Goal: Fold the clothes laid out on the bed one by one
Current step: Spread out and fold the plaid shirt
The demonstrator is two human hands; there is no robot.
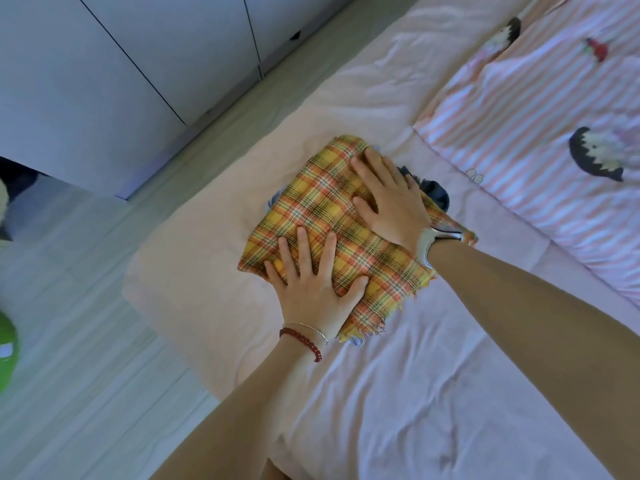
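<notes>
From the head camera, a folded yellow plaid garment (332, 216) lies near the left edge of the bed (433, 393), on the pale pink sheet, with darker blue clothing (434, 190) peeking out from under its far right side, so it seems to sit on top of a small stack. Both hands lie flat on it with fingers straight and spread, gripping nothing. The left hand (311, 289) presses the near left part, close to the frayed near edge. The right hand (391, 199) presses the far right part, with its wrist at the right border of the cloth. The garment's long axis runs from far left to near right, diagonal to the bed edge, and the two hands sit at opposite ends of the shorter span across it. This looks like smoothing a fold already made; the piece appears close to finished. Either hand could take an edge, but the left is nearer the frayed near edge and the right nearer the far corner. A striped pink quilt (554, 116) covers the far right of the bed, and a pale cupboard (121, 64) stands beyond the floor at left.
</notes>
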